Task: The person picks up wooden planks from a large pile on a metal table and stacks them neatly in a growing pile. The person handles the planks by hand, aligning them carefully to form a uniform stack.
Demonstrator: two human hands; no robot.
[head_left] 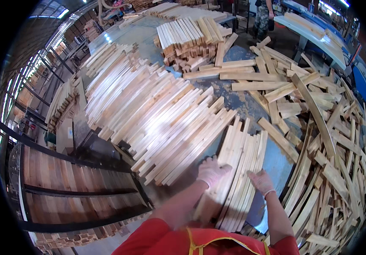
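A row of pale wooden strips point(243, 158) lies lengthwise in front of me on the table, side by side. My left hand point(213, 171), in a light glove, is at the row's left edge, its fingers curled and the thumb over the outermost strip. At the right edge my right hand point(261, 181), also gloved, has its fingers bent against the outer strips. The row sits between both hands. Just left of it spreads a large bank of similar strips point(161, 114), laid close together on a slant.
Loose offcuts point(327, 170) lie in a tangled heap on the right. A stacked pile of strips point(183, 36) stands at the far side of the blue-grey table point(276, 159). At lower left, a dark-framed rack point(81, 193) holds boards. A person point(262, 19) stands in the background.
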